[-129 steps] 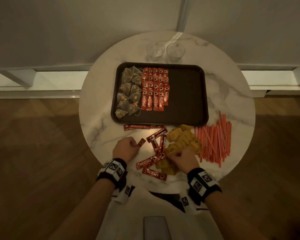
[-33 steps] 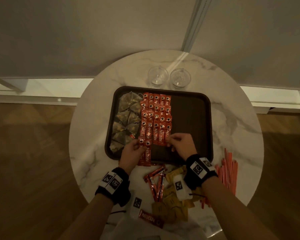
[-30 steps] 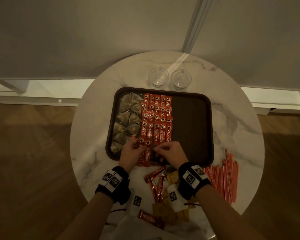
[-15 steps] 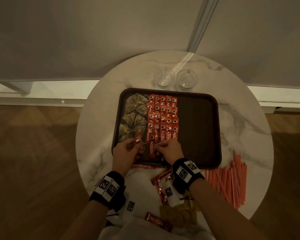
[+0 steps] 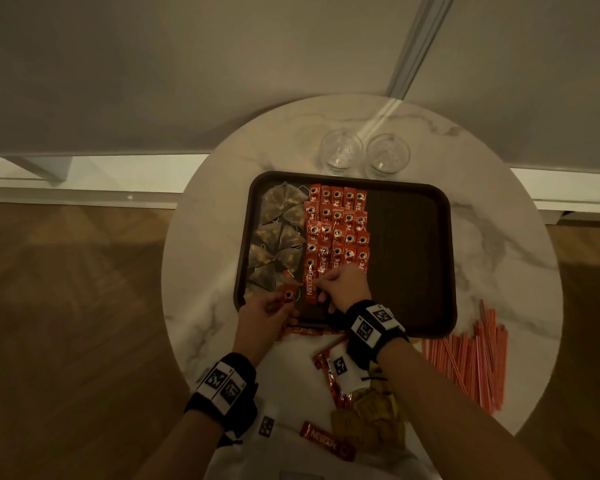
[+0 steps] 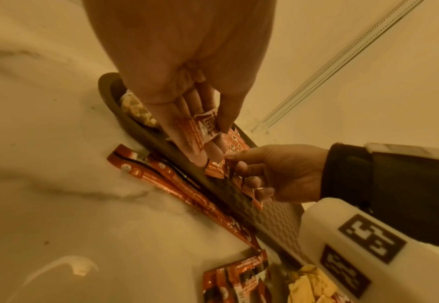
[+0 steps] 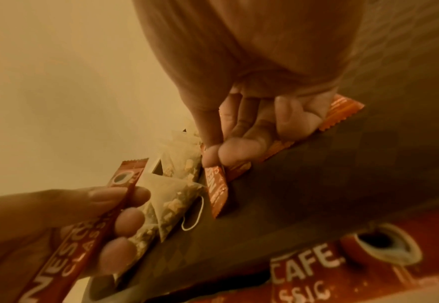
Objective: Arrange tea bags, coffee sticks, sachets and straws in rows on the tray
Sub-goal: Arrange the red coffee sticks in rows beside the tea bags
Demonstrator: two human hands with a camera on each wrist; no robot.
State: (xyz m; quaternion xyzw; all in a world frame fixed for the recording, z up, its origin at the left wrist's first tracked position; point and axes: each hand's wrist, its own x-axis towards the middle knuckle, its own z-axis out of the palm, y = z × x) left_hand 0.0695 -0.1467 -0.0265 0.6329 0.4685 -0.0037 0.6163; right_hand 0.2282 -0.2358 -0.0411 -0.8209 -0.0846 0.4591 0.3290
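Red coffee stick (image 5: 288,295) (upright) pinched in left hand (image 5: 262,318).

A round white marble-patterned table (image 5: 222,209) stands on a brown herringbone wooden floor (image 5: 66,306), close to a plain grey wall (image 5: 187,64) with a white skirting board (image 5: 101,171). Two clear drinking glasses (image 5: 340,152) stand side by side at the table's far edge.

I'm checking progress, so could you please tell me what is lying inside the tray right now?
Inside the tray: tea bags along its left side and rows of coffee sticks beside them; the right part shows bare. The right hand covers the near end of the sticks.
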